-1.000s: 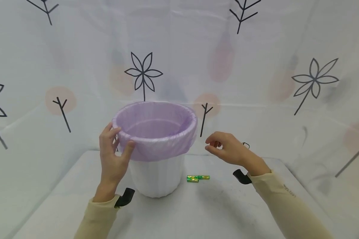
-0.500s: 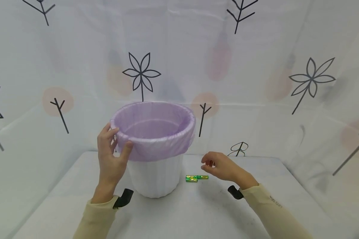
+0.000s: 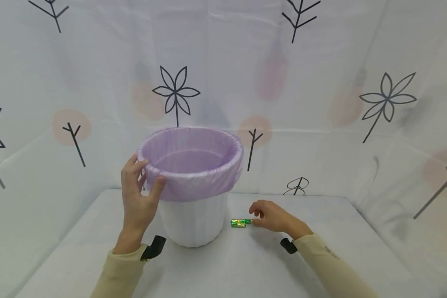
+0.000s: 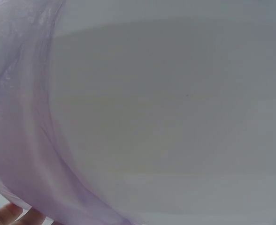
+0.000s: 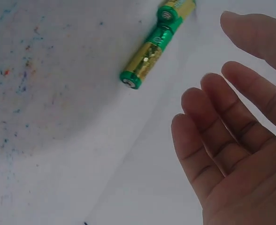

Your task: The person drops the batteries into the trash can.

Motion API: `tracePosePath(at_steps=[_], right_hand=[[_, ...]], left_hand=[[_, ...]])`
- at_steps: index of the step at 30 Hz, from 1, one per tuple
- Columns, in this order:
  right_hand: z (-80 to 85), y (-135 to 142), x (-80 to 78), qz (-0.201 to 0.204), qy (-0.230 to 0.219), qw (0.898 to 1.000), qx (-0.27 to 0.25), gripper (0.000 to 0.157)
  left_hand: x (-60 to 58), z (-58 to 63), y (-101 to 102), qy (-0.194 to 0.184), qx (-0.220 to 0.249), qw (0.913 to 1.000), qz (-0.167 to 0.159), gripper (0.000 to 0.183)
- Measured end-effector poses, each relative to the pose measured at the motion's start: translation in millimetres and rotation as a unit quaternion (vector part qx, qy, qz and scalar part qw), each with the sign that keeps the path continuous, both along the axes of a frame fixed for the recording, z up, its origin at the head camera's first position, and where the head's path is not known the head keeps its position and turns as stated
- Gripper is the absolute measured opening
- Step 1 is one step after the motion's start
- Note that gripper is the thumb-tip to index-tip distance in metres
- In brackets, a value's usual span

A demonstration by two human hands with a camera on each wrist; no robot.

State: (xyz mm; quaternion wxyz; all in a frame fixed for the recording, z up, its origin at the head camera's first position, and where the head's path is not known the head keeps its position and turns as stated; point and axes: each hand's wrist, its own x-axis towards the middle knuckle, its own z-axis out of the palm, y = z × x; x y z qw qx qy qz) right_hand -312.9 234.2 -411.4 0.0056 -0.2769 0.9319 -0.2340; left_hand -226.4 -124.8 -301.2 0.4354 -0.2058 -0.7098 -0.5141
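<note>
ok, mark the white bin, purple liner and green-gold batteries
White bin (image 3: 193, 222): head view, front outer wall.
Purple liner (image 3: 195, 188): head view, front of the overhang.
Green-gold batteries (image 5: 146, 60): right wrist view, gold band of the lower battery.

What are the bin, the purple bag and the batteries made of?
The bin looks like hard white plastic: stiff, faintly ridged sides. The bag seems thin plastic, crinkly and slightly shiny. The batteries look like metal, with silvery ends and glinting wrappers, maybe plastic.
</note>
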Motion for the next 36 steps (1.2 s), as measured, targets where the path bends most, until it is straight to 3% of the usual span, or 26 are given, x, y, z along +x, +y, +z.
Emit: tracePosePath(at_steps=[8,21,36], right_hand=[[-15.3,-1,-8.1,-0.007,-0.013,1.000,0.003,0.033],[-31.8,-4,-21.9,-0.024,-0.029,0.999,0.010,0.029],[-34.2,-5,-22.8,-0.028,-0.060,0.998,0.018,0.020]], left_hand=[[0.9,-0.1,2,0.006,0.003,1.0000,-0.007,0.048],[0.2,-0.2,2,0.010,-0.003,0.9999,-0.004,0.049],[-1.0,-1.3,0,0.006,0.001,1.0000,-0.007,0.049]])
